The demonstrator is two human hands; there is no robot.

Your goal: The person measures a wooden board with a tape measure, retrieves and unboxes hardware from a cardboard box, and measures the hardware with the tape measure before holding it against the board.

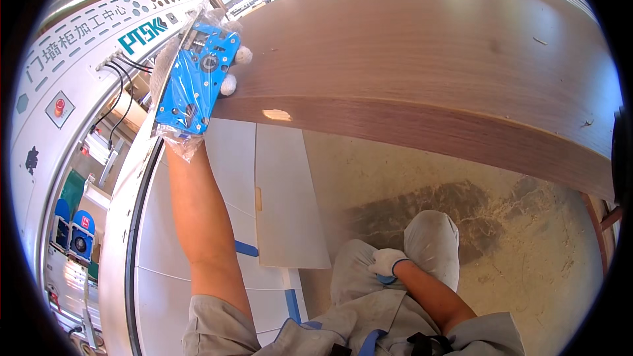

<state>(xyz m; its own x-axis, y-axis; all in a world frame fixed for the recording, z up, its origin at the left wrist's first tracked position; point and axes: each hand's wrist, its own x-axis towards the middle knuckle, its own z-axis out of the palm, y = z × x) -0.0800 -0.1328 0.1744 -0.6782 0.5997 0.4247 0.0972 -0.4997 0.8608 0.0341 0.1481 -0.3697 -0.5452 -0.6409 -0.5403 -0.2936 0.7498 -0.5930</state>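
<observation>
My left hand [229, 84], in a whitish knit glove, is stretched forward and grips a blue metal lock body [191, 82] wrapped in a clear plastic bag [186, 144]. Screws and a round hub show on the lock's face. Gloved fingertips curl around its right edge, beside the near left corner of a brown wood-grain panel [409, 46]. Down at my lap, my right hand [388, 262], gloved in white with a blue cuff edge, rests closed on my thigh. A bit of something blue [386, 279] shows beneath it, too little to identify.
A white machine frame [79, 59] with a red stop button [60, 107] and black cables [122, 92] stands at left. White sloping covers [191, 224] with blue strips run below my left arm. A pale board [287, 204] lies beside them, above the dusty concrete floor [514, 277].
</observation>
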